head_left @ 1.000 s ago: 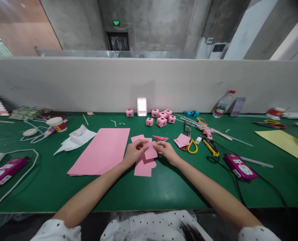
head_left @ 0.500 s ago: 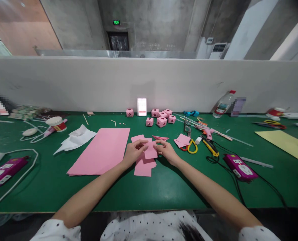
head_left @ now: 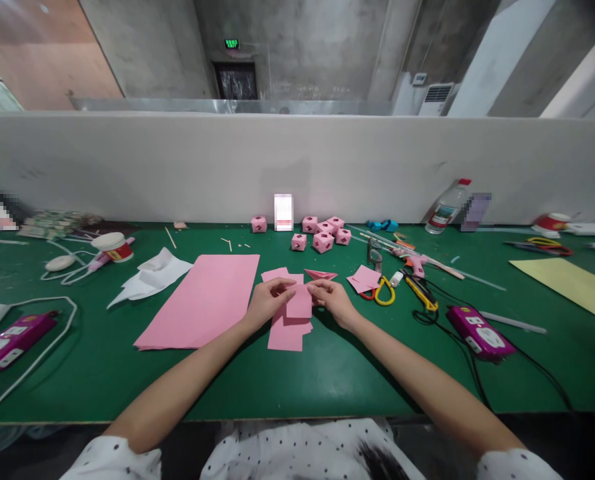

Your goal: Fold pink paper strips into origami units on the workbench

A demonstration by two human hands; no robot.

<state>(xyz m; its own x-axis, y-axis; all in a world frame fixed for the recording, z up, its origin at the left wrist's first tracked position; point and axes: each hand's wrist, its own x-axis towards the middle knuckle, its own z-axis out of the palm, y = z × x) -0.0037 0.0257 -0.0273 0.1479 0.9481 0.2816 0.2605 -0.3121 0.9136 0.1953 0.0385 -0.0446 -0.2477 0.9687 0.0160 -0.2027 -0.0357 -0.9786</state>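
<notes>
Between my hands is a small pink paper square (head_left: 299,305), held above several other pink paper pieces (head_left: 285,339) on the table. My left hand (head_left: 272,298) pinches its left edge, and my right hand (head_left: 331,300) pinches its right edge; the fingertips are partly hidden behind it. Just beyond lies a folded pink paper piece (head_left: 320,275). A large pink sheet stack (head_left: 205,300) is left of my left hand. To the right, small pink squares (head_left: 364,279) overlap the scissors (head_left: 385,292). Several folded pink paper cubes (head_left: 323,241) stand farther back.
On the left are a crumpled white tissue (head_left: 150,277), a paper cup (head_left: 113,247) and a purple power strip (head_left: 15,340). Another purple power strip (head_left: 480,333) with black cables, a utility knife (head_left: 421,293) and a bottle (head_left: 447,208) are at right. A partition (head_left: 187,167) closes the back.
The held paper square has shifted slightly left and now sits straighter. My right hand has moved a little left with it; my left hand looks almost still.
</notes>
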